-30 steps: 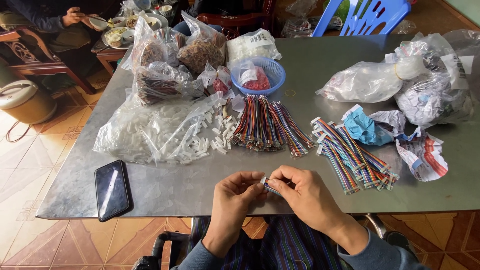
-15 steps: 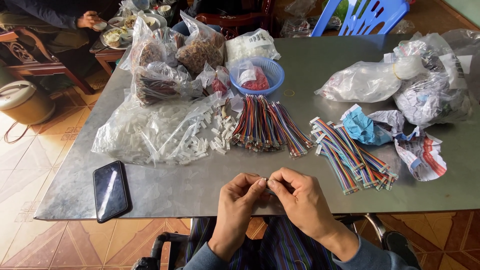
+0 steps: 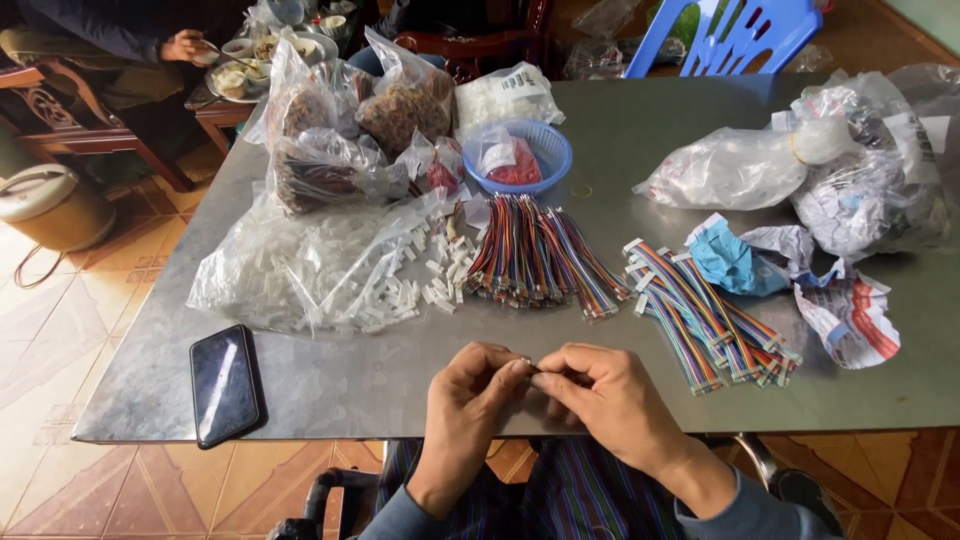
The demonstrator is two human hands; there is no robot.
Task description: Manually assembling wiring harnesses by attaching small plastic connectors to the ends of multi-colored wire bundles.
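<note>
My left hand (image 3: 470,395) and my right hand (image 3: 605,395) meet fingertip to fingertip at the near edge of a grey metal table (image 3: 640,140). Between the fingertips they pinch a small white connector piece (image 3: 527,362), mostly hidden by the fingers. Just beyond the hands lies a bundle of loose multicoloured wires (image 3: 535,250). To its left, small white plastic connectors (image 3: 435,275) spill from a clear bag (image 3: 300,270). Finished multicoloured ribbon cables (image 3: 700,310) lie in a pile at the right.
A black phone (image 3: 225,385) lies at the table's near left. A blue basket (image 3: 520,155) with red parts and several filled plastic bags stand at the back. Crumpled paper and bags sit at the right. Another person's hand (image 3: 185,45) is at a side table, far left.
Both hands have closed in together and drawn slightly nearer the table edge, still working the small piece between the fingertips. The person at far left has moved a hand over the dishes.
</note>
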